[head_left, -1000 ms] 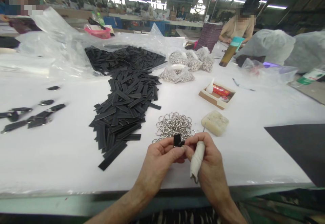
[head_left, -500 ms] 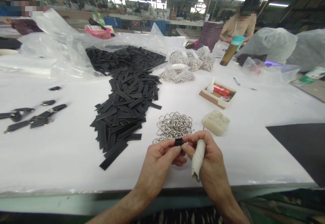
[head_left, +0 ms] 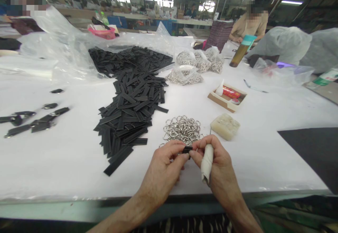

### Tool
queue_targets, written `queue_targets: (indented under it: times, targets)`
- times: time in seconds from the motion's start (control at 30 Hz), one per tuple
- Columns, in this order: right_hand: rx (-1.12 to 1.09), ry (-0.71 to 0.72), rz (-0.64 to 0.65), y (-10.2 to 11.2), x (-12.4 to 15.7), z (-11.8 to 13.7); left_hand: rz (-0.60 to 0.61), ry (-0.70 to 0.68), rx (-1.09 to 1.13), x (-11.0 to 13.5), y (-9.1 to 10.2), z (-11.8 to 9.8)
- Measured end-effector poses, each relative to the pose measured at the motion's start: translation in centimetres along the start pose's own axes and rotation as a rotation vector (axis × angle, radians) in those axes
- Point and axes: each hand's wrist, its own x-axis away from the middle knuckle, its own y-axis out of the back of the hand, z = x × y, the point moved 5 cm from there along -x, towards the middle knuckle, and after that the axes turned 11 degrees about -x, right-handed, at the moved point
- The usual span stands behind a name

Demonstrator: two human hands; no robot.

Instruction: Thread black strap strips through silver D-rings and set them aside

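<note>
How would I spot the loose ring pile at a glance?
On the white table, find the big heap of black strips. Right of its near part, just beyond the left hand and right hand, sits the ring pile. Unlike the bagged rings farther back, its shiny metal rings lie loose, with no plastic around them.

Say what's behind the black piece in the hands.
Beyond the black piece, held between left hand and right hand, lies a pile of metal rings. Fingers cover part of its near edge; whatever is there can't be seen.
</note>
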Motion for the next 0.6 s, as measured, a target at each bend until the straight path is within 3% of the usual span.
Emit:
queue_targets:
  times: [0.13, 0.47, 0.6]
  targets:
    - [-0.002, -0.017, -0.011, 0.07, -0.10, -0.01, 0.139, 0.102, 0.145, -0.09, -1.15, 0.41]
    - [-0.033, -0.050, -0.023, -0.09, -0.14, 0.23, 0.147, 0.074, 0.245, -0.28, -1.24, 0.65]
    - [-0.032, -0.072, -0.025, 0.08, -0.22, -0.08, 0.123, 0.133, 0.307, -0.44, -1.28, 0.92]
